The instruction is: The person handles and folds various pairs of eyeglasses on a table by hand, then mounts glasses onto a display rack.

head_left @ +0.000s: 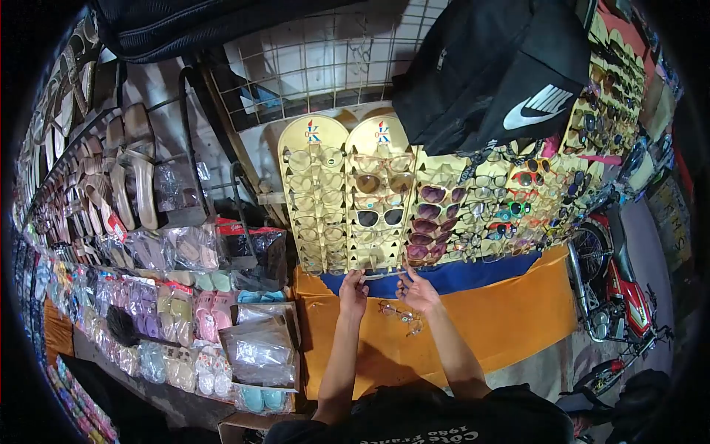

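Observation:
Both my hands are raised at the lower end of a cream display board (379, 140) hung with eyewear. My left hand (353, 294) pinches one side of a thin-framed pair of eyeglasses (381, 275). At its other side, the fingers of my right hand (419, 291) close on the frame, with some fingers loosely curled. The fine details of this pair are too small to make out. Just below my right hand, a few loose eyeglasses (401, 314) lie on the orange cloth (488, 314). Above my hands, the board carries white-framed sunglasses (379, 217) and brown-lensed sunglasses (379, 182).
Another board (313, 133) of clear glasses stands to the left, and purple-lensed sunglasses (436, 211) hang to the right. A black backpack (488, 81) hangs overhead. Wrapped slippers (211, 311) and sandals (140, 185) fill the left. A red motorcycle (625, 281) stands at right.

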